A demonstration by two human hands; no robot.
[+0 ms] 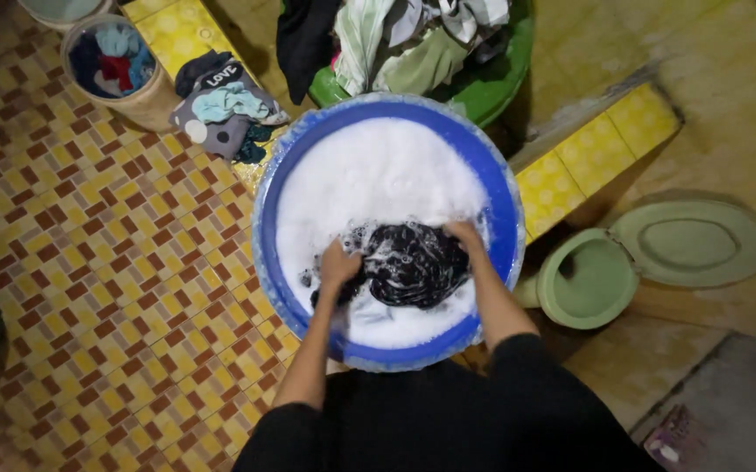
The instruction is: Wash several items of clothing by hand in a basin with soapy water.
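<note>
Inside the blue basin [505, 218] (full of suds), 2 hands, left hand [339, 264] and right hand [465, 236], clench a wet black garment [413, 262], fingers closed.

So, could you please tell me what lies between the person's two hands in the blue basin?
In the head view, a dark wet garment covered in suds lies between the left hand and the right hand, inside the blue basin of foam.
</note>
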